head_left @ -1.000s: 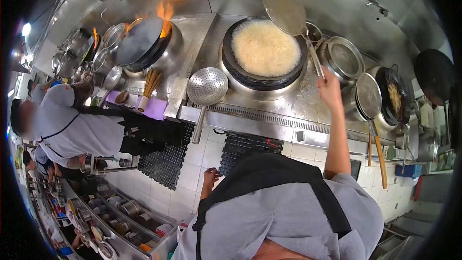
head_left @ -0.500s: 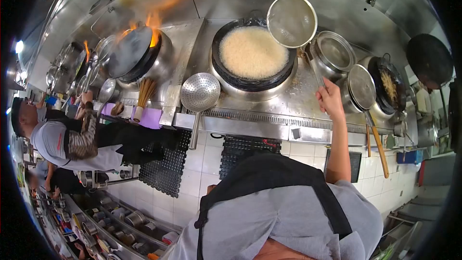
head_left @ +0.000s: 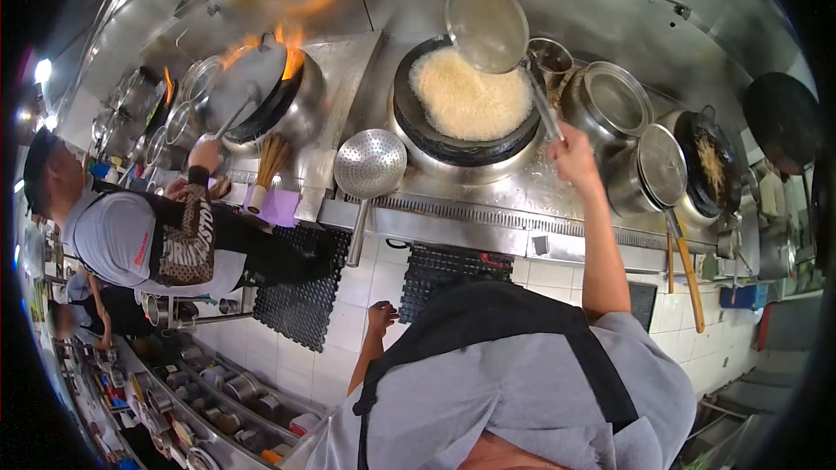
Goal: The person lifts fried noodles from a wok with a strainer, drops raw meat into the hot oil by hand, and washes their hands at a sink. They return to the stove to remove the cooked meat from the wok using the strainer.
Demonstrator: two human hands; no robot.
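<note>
My right hand (head_left: pixel 573 157) is closed round the metal handle of a round fine-mesh strainer (head_left: pixel 486 26). The strainer's bowl is over the back of a black wok (head_left: pixel 418 135), hiding part of its rim. Pale foaming liquid (head_left: pixel 470 96) bubbles across that wok. Low beside my body, my left hand (head_left: pixel 381 318) hangs with loosely spread fingers, and I see nothing in it. A perforated steel skimmer (head_left: pixel 372 165) rests at the stove's front edge, left of the wok, with its handle jutting toward me.
Pots with strainers (head_left: pixel 616 97) stand to the right, near another wok (head_left: pixel 712 161) holding browned food. A long wooden handle (head_left: pixel 688 283) sticks out past the stove edge. On the left, a co-worker (head_left: pixel 131 235) works at a flaming wok (head_left: pixel 270 113); a bamboo brush (head_left: pixel 268 165) lies between us.
The strainer has shifted left, farther over the foaming wok, uncovering a small pot behind. My left hand has come into view at my side. The co-worker's ladle arm now reaches to the flaming wok.
</note>
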